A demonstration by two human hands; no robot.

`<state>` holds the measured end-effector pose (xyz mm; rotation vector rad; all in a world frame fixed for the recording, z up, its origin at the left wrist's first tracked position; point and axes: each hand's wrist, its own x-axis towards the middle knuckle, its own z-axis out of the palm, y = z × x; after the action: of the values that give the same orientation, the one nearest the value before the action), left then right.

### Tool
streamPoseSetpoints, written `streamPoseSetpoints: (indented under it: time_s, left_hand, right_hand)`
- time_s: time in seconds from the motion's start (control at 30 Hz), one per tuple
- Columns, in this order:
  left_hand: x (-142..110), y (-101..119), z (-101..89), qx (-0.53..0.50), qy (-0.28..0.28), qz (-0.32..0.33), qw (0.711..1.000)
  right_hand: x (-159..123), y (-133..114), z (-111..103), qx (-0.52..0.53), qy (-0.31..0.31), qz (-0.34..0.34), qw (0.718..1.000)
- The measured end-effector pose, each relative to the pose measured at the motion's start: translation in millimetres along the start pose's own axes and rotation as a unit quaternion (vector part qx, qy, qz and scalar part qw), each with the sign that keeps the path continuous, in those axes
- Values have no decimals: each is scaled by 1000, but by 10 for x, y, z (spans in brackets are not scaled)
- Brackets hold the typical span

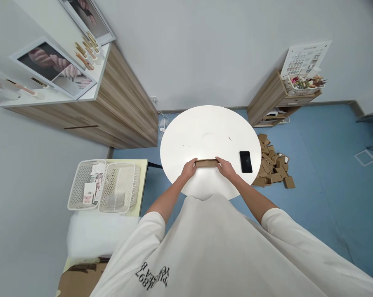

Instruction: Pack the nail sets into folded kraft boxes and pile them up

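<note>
I pinch a small cardboard box (206, 163) between my two hands, my left hand (189, 169) gripping its left end and my right hand (225, 167) gripping its right end, thumbs toward me and fingers at the far edge. The box sits low over the near half of the round white table (201, 128), long side across my front; from this height I can't tell whether its underside touches the tabletop, or whether its flaps are closed. To the right of my right hand, well apart from the box, a black smartphone (246, 161) lies flat near the table's edge. Beyond that edge, a heap of brown cardboard boxes (276, 177) is piled on the blue floor (310, 165). On my left, two white plastic baskets (116, 166) stand side by side on a pale yellow side table (140, 181).
</note>
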<state>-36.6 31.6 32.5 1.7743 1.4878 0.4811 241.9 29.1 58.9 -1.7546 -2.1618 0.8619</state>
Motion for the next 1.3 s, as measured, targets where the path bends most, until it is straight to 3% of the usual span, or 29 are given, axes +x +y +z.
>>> streamPoseSetpoints:
  time_s: [0.2, 0.33, 0.53, 0.7, 0.83, 0.93, 1.07, 1.17, 1.3]
  left_hand:
    - [-19, 41, -20, 40, -14, 6, 999]
    - [-124, 68, 35, 114, -47, 38, 992]
    - [-223, 116, 131, 196, -53, 16, 979]
    - [-196, 98, 85, 98, -37, -8, 994]
    - [-134, 124, 43, -59, 14, -130, 990]
    - [-53, 223, 23, -136, 9, -188, 973]
    - [-8, 341, 45, -166, 25, -154, 974]
    - [-85, 311, 119, -169, 42, -126, 977]
    - [-271, 133, 258, -168, -9, -154, 974]
  right_hand:
    - [-49, -13, 91, -25, 2, -6, 1000]
    - [-186, -52, 237, -76, -31, -12, 997]
    - [-273, -56, 354, -114, -61, 7, 992]
    - [-223, -69, 300, -42, -28, 30, 998]
    - [-145, -104, 239, 108, 38, 136, 984]
    - [-61, -157, 174, 205, 40, 202, 957]
    - [-15, -231, 115, 255, 66, 201, 944]
    - [-75, -240, 144, 263, 68, 193, 943]
    - [-218, -166, 270, 259, 20, 216, 941]
